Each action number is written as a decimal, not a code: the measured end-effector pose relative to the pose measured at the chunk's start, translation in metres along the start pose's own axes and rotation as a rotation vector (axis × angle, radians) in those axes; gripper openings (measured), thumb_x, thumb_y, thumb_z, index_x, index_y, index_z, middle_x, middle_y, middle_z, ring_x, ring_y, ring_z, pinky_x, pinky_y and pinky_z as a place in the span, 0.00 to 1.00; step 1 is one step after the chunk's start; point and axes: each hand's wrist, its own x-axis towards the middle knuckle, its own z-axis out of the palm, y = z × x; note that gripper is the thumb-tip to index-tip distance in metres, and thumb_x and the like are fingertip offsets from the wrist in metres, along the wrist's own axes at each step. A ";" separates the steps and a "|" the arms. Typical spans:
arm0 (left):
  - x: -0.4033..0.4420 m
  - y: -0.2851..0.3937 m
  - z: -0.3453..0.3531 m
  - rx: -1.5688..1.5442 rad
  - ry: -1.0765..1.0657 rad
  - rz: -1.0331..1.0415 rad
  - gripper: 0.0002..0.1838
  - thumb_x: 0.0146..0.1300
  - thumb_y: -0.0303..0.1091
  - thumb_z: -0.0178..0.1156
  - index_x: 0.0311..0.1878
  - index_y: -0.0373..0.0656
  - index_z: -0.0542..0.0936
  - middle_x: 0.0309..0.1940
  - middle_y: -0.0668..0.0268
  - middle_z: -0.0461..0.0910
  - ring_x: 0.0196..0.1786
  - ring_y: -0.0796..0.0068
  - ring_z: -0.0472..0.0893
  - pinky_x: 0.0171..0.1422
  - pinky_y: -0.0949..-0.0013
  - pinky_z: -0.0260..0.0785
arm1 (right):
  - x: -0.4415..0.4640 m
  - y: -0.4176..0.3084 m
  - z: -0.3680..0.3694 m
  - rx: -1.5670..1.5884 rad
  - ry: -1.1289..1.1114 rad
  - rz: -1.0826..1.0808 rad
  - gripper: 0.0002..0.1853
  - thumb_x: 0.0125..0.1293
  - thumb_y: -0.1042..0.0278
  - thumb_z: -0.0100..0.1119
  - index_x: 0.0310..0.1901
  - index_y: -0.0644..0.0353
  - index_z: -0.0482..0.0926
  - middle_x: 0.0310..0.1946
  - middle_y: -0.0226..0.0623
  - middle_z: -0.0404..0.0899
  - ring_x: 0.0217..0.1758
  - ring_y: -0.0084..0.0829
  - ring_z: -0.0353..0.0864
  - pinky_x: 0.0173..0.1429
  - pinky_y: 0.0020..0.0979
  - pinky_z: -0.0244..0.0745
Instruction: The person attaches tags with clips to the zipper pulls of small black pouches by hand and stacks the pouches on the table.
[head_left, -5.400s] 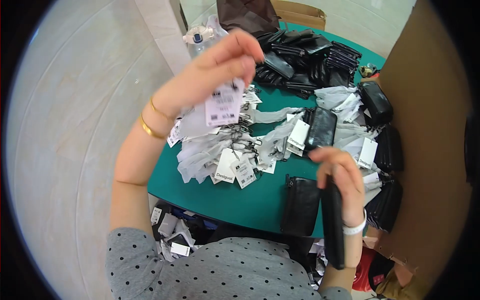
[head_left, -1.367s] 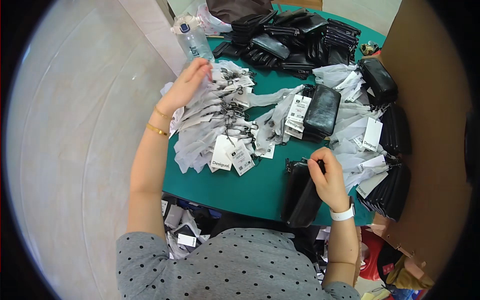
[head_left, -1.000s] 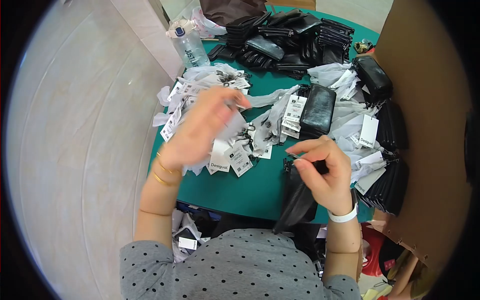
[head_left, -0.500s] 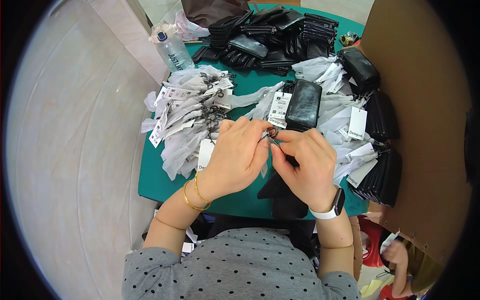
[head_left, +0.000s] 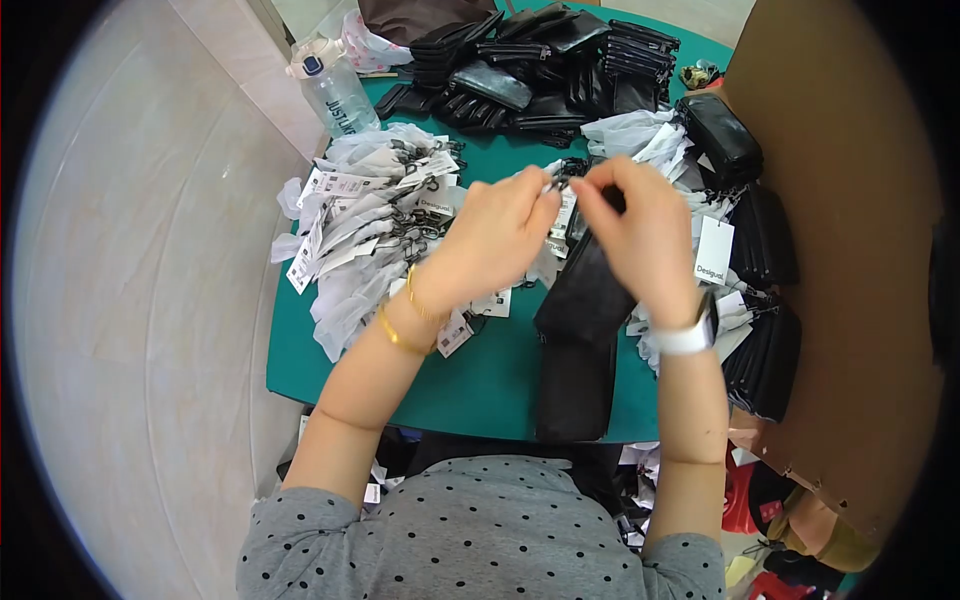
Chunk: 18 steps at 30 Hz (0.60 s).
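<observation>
My left hand (head_left: 500, 235) is closed in a pinch on a small dark metal clasp (head_left: 559, 184). Thumb and fingers of my right hand (head_left: 640, 230) pinch at the same clasp from the other side, slightly blurred. Below the hands a black pouch (head_left: 588, 300) slants across the table, partly covered by my right hand. Another black pouch (head_left: 577, 390) lies at the near table edge, touching it. White printed tags (head_left: 562, 215) show just under my fingertips. To the left of my left hand is a heap of whitish fabric strips (head_left: 350, 250) with tags and dark clasps.
Stacked black pouches (head_left: 540, 75) fill the back of the green table (head_left: 470, 385). A clear bottle (head_left: 337, 90) stands back left. More pouches (head_left: 765, 350) with tags line the right side, beside a cardboard wall (head_left: 850, 250). A tiled wall (head_left: 170, 300) is on the left.
Both hands have moved up and away from me with the clasp between them. The black pouch below has shifted and now lies slanted. A person's hand at lower right is out of sight.
</observation>
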 end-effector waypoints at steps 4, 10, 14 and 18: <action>0.060 -0.043 0.022 0.167 -0.152 -0.095 0.19 0.75 0.45 0.45 0.46 0.36 0.76 0.42 0.47 0.83 0.49 0.44 0.81 0.57 0.48 0.68 | 0.040 0.078 0.022 0.105 -0.303 0.036 0.12 0.65 0.64 0.68 0.38 0.66 0.82 0.29 0.42 0.83 0.30 0.36 0.81 0.39 0.35 0.74; 0.124 -0.083 0.089 0.305 0.056 -0.251 0.19 0.72 0.44 0.52 0.54 0.40 0.79 0.50 0.49 0.82 0.55 0.49 0.81 0.63 0.49 0.67 | 0.053 0.151 0.087 -0.113 -0.302 0.086 0.15 0.64 0.58 0.67 0.43 0.61 0.84 0.34 0.45 0.84 0.39 0.47 0.84 0.45 0.43 0.77; 0.115 -0.098 0.091 0.259 0.308 0.017 0.15 0.67 0.35 0.59 0.53 0.38 0.80 0.53 0.52 0.80 0.58 0.53 0.79 0.62 0.52 0.68 | 0.036 0.117 0.085 -0.270 0.008 -0.102 0.12 0.65 0.63 0.65 0.42 0.64 0.80 0.37 0.47 0.84 0.42 0.49 0.83 0.47 0.45 0.76; 0.064 -0.084 0.031 0.040 0.278 0.147 0.15 0.69 0.33 0.60 0.54 0.36 0.80 0.49 0.53 0.84 0.53 0.57 0.83 0.57 0.61 0.74 | -0.029 0.027 0.043 0.148 -0.418 -0.148 0.04 0.58 0.70 0.63 0.31 0.59 0.80 0.30 0.41 0.80 0.39 0.46 0.80 0.46 0.44 0.75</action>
